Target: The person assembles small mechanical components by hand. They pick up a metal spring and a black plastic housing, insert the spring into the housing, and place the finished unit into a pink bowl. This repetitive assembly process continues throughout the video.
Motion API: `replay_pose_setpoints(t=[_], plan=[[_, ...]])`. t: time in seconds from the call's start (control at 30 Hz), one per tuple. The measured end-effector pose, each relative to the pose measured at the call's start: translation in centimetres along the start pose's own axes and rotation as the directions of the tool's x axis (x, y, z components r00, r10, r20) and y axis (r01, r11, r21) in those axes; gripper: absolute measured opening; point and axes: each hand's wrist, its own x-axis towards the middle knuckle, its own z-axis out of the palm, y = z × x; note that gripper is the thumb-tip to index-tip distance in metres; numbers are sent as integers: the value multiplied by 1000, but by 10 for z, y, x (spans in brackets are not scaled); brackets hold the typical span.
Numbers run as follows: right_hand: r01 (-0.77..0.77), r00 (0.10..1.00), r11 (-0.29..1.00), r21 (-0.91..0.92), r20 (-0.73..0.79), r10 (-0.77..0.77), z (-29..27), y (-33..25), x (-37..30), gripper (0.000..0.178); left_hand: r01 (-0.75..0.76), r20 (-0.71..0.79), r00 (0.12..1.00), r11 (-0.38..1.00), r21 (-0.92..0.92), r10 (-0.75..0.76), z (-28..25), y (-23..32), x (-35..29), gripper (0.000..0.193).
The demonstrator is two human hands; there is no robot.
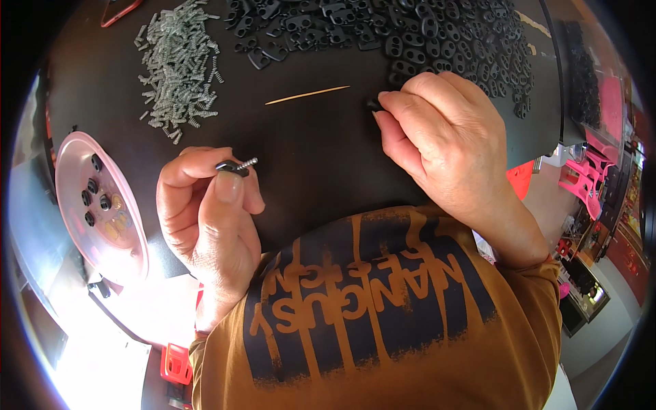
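My left hand [217, 212] pinches a small black plastic piece [231, 168] between thumb and fingers, and a short metal coil spring [247, 163] sticks out of it toward the right. Farther right, my right hand [447, 130] is closed in a pinch on a small black plastic part [373, 104]. Only the tip of that part shows; fingers cover the rest. The hands are apart. Between and beyond them a pointed wooden toothpick [307, 95] lies on the dark table [321, 150].
Loose coil springs [179, 65] form a pile at the far left. Many black two-holed plastic pieces [451, 41] spread across the far side and right. A pink-rimmed round tub [143, 239] at left holds several black parts. Beyond the table's right edge stands a pink plastic stool [584, 179].
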Motion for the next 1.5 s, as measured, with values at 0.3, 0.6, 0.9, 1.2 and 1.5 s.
replay_pose_setpoints(t=[0.3,0.6,0.9,1.2,1.5], plan=[[12,995,961,276,-99,16,-2,0,13,14,116,-103,987,992,-56,-121,14,10,3,16],[-521,791,-135,843,536,295,-22,-37,25,8,44,72,997,996,-82,-38,41,17,19,11],[-518,734,-402,755,634,244,-9,-37,29,14,-82,-14,997,996,25,82,39,5,14,11],[-397,788,-560,727,583,198,7,-55,31,20,-236,-141,959,969,74,245,37,1,14,14],[-407,779,-506,761,578,243,6,-53,34,23,-231,-99,967,972,42,234,36,5,11,13]])
